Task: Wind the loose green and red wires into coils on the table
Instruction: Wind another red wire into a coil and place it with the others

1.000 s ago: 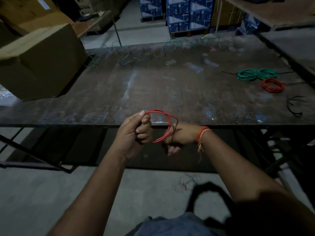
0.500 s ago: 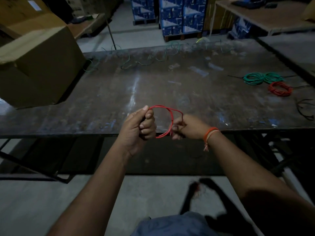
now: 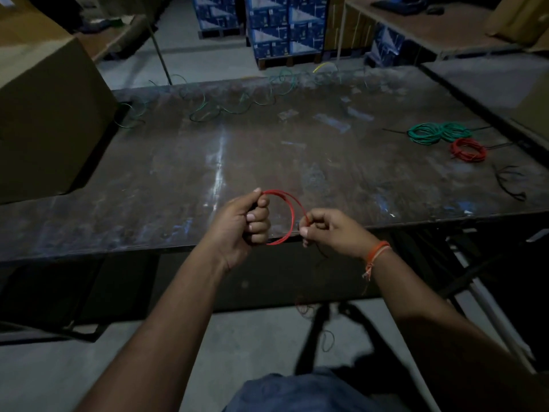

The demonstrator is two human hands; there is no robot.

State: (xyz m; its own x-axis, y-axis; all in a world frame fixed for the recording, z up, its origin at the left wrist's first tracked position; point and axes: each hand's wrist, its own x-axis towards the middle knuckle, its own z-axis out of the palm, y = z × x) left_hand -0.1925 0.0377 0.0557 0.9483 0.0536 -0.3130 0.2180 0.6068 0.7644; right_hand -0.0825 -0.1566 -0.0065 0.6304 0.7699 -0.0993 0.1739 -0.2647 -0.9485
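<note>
Two hands, one red wire loop held at the near edge of the tabletop [image 3: 178,179].
Left hand [image 3: 237,224] — grip curled round the red wire loop [image 3: 292,215], thumb on top; right hand [image 3: 332,230] pinches the same wire's free strand just beside the loop, an orange thread band [image 3: 376,251] on that wrist. Finished coils at the far right of the tabletop: two green coils [image 3: 438,132] touching side by side, one red coil [image 3: 468,150] just beside them. One small black wire tangle [image 3: 509,181] nearer the right edge. Loose green wires [image 3: 225,104] sprawl along the far edge, count unclear. One cardboard box [image 3: 44,120] sits on the left end. Stacked blue cartons [image 3: 279,22] stand on the floor beyond; thin wire scraps [image 3: 326,340] lie on the floor below the hands.
</note>
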